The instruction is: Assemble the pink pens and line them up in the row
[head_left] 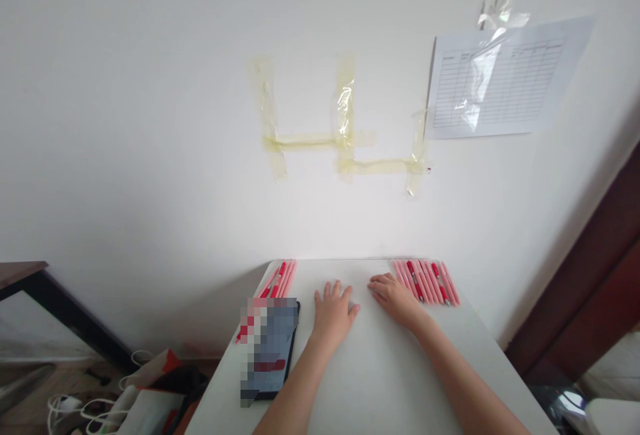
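Observation:
My left hand [334, 310] lies palm down on the white table [380, 382] with its fingers spread. To its left is a smartphone [273, 355], partly blurred out by blocks. My right hand [395, 296] also rests on the table, fingers stretched out toward the left and nothing visible in them. Just beyond its wrist, a row of pink and red pens [427, 282] lies side by side near the back right corner. A smaller group of similar pens [283, 278] is at the back left edge, above the phone.
The table's back edge meets a white wall bearing yellowish tape strips [345, 112] and a taped-up printed sheet [500, 82]. Boxes and white cables [107, 415] crowd the floor at left. A dark wooden frame [580, 302] stands at right.

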